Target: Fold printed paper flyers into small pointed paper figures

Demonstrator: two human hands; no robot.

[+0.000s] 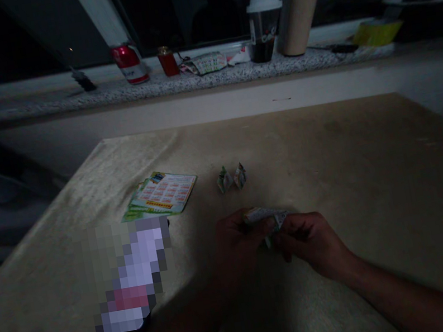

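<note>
Between my hands is a small folded piece of printed paper (pixel 264 214), held above the table. My left hand (pixel 240 239) is closed on its left part, with the thumb lying across it. The fingers of my right hand (pixel 308 239) pinch its right end, and a narrow greenish bit hangs below. Just beyond my hands stand two small folded paper pieces (pixel 224 179), upright and side by side. To the left lies a fanned stack of printed cards (pixel 168 190) with green edges and rows of red print.
A blurred-out phone-like object (pixel 140 276) lies left of my left arm. On the windowsill (pixel 100 98) stand a red can (pixel 128 63), a red lighter-like item (pixel 168 61), a crumpled wrapper (pixel 210 63), a lidded cup with dark drink (pixel 261 34) and a cardboard tube (pixel 303 5).
</note>
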